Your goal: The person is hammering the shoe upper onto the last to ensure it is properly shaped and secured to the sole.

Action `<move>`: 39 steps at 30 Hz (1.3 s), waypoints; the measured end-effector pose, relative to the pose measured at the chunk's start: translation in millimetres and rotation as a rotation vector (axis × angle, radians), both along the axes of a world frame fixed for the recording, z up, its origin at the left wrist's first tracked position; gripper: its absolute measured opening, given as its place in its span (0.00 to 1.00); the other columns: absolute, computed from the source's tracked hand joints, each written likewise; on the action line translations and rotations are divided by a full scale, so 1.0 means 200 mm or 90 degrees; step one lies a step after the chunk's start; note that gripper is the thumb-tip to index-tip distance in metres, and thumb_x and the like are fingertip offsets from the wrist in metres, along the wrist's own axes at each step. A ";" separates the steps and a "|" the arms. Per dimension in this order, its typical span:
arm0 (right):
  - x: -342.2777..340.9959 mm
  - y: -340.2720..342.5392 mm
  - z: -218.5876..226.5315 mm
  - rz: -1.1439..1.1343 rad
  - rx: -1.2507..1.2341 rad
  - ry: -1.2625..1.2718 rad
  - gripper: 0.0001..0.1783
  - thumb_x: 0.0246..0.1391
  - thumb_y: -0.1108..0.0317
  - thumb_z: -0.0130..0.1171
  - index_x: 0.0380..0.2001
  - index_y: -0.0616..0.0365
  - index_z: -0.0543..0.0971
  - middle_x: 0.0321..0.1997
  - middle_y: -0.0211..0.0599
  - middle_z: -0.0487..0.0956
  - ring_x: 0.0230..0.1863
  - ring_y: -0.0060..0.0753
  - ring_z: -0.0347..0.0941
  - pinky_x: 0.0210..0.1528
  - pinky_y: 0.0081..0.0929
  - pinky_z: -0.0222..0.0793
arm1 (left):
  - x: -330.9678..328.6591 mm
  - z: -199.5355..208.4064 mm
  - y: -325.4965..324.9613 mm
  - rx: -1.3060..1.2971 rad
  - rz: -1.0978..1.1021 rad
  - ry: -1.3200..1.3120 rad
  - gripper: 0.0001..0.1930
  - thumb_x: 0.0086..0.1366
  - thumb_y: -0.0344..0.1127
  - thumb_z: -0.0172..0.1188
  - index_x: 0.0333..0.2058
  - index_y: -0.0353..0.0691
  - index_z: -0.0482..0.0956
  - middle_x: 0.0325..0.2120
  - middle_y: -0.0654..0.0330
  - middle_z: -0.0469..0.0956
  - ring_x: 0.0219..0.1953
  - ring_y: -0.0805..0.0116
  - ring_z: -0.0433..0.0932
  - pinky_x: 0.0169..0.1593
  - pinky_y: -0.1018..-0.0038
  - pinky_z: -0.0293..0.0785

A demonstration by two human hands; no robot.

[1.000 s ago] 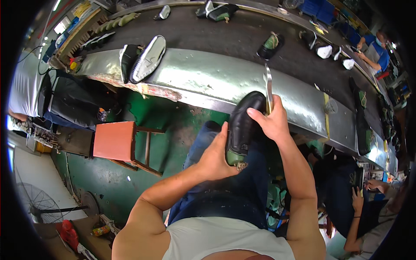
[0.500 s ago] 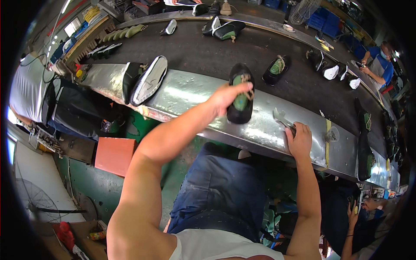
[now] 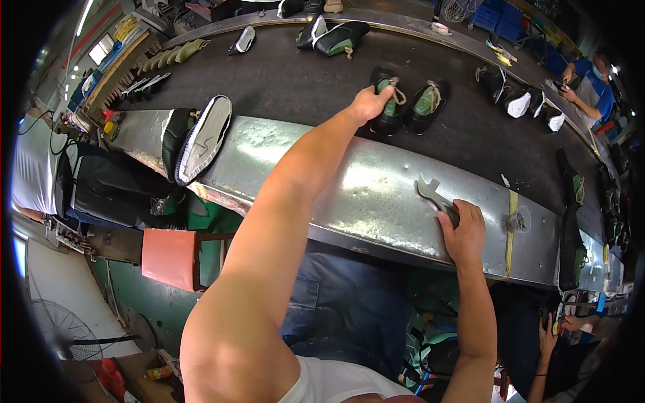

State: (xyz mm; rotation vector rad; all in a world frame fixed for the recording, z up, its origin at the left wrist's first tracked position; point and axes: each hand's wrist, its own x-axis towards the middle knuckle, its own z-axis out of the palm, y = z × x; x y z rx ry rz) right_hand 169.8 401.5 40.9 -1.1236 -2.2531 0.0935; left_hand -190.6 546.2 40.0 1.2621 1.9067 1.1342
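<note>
My left hand (image 3: 371, 105) reaches out over the dark work surface and grips a black shoe (image 3: 385, 123) with a green last inside and a beige cord loop at its top. Just right of it stands a similar black shoe (image 3: 426, 107) on a green last, also with cord. On the metal ledge, my right hand (image 3: 465, 232) is closed around the handles of metal lasting pliers (image 3: 432, 192), whose jaws point away from me. At the ledge's left lies a shoe with its pale sole side (image 3: 206, 141) showing, leaning against another dark shoe (image 3: 176, 138).
A clear plastic cup (image 3: 519, 219) stands on the metal ledge (image 3: 322, 181) beside a yellow strip (image 3: 511, 245). More shoes (image 3: 334, 37) lie across the dark surface (image 3: 269, 80). Co-workers stand at left and right. A reddish box-like seat (image 3: 170, 258) sits below the ledge.
My left hand has carried the black shoe away from me, from above the metal ledge to the dark surface beside the other shoe. My right hand keeps the pliers near the same spot.
</note>
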 end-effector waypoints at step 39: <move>0.02 -0.22 -0.10 -0.126 0.062 -0.124 0.30 0.55 0.46 0.61 0.50 0.59 0.76 0.53 0.41 0.77 0.58 0.47 0.69 0.57 0.46 0.66 | 0.65 -0.27 -2.84 -0.238 -0.182 0.123 0.45 0.55 0.45 0.73 0.64 0.26 0.63 0.56 0.40 0.74 0.60 0.49 0.74 0.64 0.61 0.68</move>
